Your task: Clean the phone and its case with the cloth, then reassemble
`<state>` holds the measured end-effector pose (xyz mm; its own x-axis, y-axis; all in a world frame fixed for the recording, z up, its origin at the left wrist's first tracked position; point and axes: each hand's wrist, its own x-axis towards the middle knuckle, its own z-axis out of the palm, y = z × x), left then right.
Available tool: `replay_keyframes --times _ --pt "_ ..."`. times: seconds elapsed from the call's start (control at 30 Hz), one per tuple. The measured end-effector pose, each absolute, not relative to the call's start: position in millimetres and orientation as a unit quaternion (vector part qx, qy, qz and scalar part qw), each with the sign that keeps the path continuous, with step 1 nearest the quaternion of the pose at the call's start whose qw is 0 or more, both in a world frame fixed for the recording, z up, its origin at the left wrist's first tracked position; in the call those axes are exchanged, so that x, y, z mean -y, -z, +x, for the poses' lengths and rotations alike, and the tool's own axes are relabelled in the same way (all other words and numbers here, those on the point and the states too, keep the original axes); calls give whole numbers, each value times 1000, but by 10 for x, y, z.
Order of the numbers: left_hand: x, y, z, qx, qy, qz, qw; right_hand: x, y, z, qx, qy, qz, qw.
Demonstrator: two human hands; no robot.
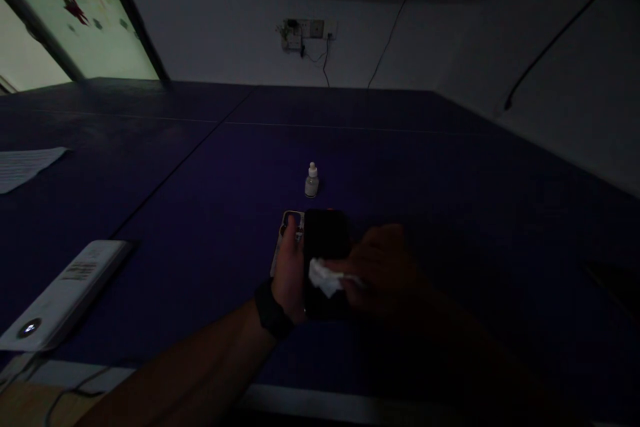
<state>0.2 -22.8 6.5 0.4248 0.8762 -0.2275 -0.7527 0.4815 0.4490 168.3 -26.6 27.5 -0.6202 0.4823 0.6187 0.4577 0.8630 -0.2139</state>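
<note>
1. Phone first: it's dark face up, right between the two hands, near edge toward the wearer. Its long axis runs away from the body toward the far wall, pretty much straight.
2. Left hand is grasping the phone along its left side, thumb pointing away from the wearer. Fingers underneath are hidden, and I can't tell if the phone is clear of the bench or resting on it.
3. Right hand has a tissue pinched in its fingers, coming in from the right over the lower half of the phone. So the phone lies just left of this hand. No nearer hand really, they're both right at it. Too dark to judge how hard the tissue presses.
4. There's what looks like a case just left of the phone, partly behind the left hand.
5. Little bottle stands upright past the phone's far end, not touching it.
6. Bench is bluish-purple with seams. Off left: a white box with a lit dial, plus some paper.
7. Room's super dim: pale wall, sockets, bright glass panel back left.
</note>
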Motion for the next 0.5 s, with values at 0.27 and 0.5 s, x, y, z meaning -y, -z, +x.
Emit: replay_keyframes --times 0.27,0.5 --pt "220 -42 -17 -196 -480 118 847 297 -253 1679 942 -104 -162 274" --pt "226 -55 -2 -199 -500 132 832 214 -247 1685 871 22 -328 366"
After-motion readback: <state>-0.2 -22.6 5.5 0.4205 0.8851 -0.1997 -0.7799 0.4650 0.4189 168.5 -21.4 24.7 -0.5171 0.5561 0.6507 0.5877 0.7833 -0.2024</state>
